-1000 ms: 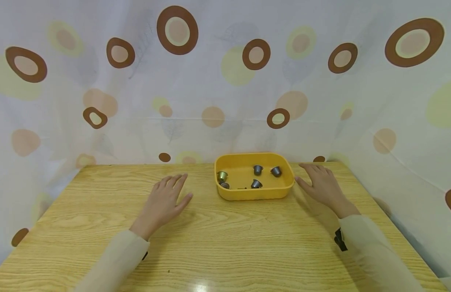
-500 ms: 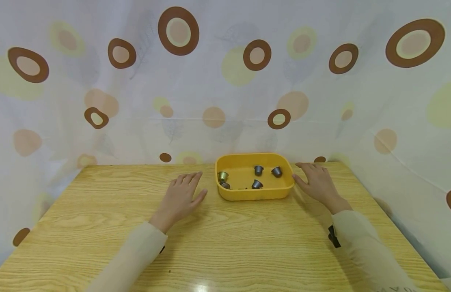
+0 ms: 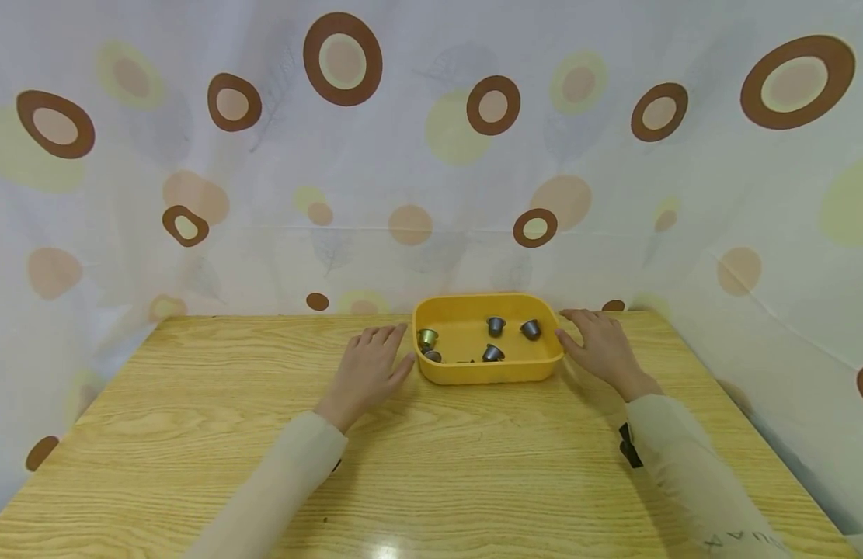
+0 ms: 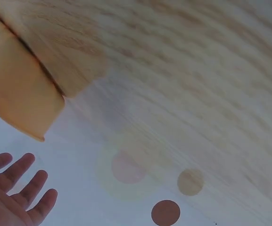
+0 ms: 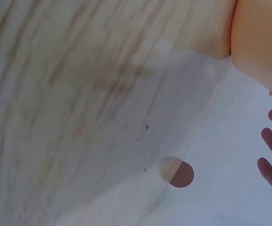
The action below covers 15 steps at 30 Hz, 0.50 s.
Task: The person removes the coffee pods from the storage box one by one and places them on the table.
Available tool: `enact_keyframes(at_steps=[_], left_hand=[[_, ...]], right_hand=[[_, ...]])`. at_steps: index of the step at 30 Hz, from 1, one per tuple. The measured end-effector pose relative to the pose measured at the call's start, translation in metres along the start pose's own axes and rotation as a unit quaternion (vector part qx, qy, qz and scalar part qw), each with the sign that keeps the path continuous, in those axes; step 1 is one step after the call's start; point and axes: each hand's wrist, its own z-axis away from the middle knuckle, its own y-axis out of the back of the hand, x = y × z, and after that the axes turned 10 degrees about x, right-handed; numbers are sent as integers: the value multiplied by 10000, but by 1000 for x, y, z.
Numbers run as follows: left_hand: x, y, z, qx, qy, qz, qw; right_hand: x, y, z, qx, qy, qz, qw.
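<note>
A yellow plastic bin point(image 3: 487, 374) stands at the back of the wooden table, with several coffee capsules inside. One capsule point(image 3: 427, 337) is gold; a dark capsule point(image 3: 496, 326), another dark capsule point(image 3: 531, 330) and a third dark capsule point(image 3: 493, 353) lie farther right. The front wall partly hides others. At the bin's left end is my left hand point(image 3: 368, 369), fingers extended and holding nothing; the left wrist view shows a gap to the bin point(image 4: 22, 80). My right hand point(image 3: 602, 349) is at the right end, fingers spread; whether its thumb touches the wall I cannot tell.
The wood-grain table point(image 3: 473, 473) reaches toward me in front of the bin. A pale curtain point(image 3: 417, 178) with brown ring patterns hangs close behind the bin and along both sides of the table.
My left hand has moved right and slightly forward, up to the bin's left end. My right hand has shifted a little left toward its right end. The bin and capsules have stayed put.
</note>
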Motion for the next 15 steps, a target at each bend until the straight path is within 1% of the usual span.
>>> enact_keyframes(at_steps=[2,5,15], left_hand=[[2,-1,-3,-44,42,-20,10000],[3,-4,-6,-18,82,-65,9999],[6,-12,-16,-149,367,51,9992]], right_hand=[[-1,-1,-1,-51,-21,-6,10000],[-3,-2,-2,-79,-30,-23,10000],[-8,-5,-9,-253,-43,33,9997]])
